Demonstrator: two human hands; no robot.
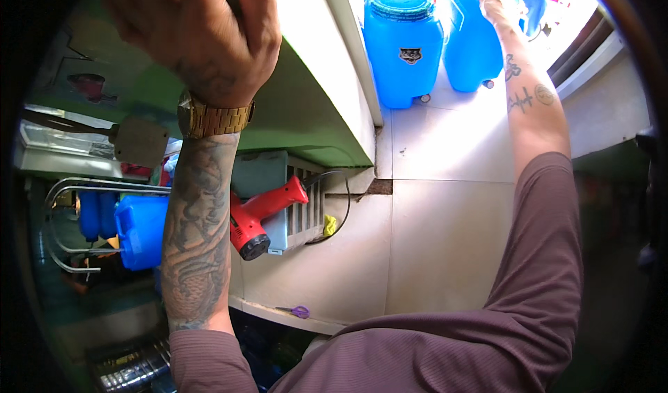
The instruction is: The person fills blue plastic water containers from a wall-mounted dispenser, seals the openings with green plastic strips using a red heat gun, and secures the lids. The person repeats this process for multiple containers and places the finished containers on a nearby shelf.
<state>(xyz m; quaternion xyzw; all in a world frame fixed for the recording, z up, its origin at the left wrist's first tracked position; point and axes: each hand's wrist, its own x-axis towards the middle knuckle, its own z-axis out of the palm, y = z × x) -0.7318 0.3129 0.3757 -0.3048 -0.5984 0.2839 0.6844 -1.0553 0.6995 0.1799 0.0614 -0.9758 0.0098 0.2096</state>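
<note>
My left hand (209, 38), with a gold-coloured watch (216, 119) at the wrist, is raised at the upper left in front of a green and white panel. Its fingertips run past the picture's top edge, so whether it holds anything is hidden. Far off at the upper right, my right hand (498, 4) rests on the upper part of a blue plastic container (469, 54); glare blurs its fingers. Beside that container stands another blue plastic container (404, 69) with a round screw lid and a cat-face sticker. Both are upright on the tiled surface.
A red heat gun (261, 215) lies on a light-blue slatted plastic crate (282, 168), its black cord looping right. Purple-handled scissors (298, 311) lie near the tiled surface's edge. A white electrical box (140, 141), a bent metal rod frame (78, 184) and a blue jerrycan (141, 231) are at the left.
</note>
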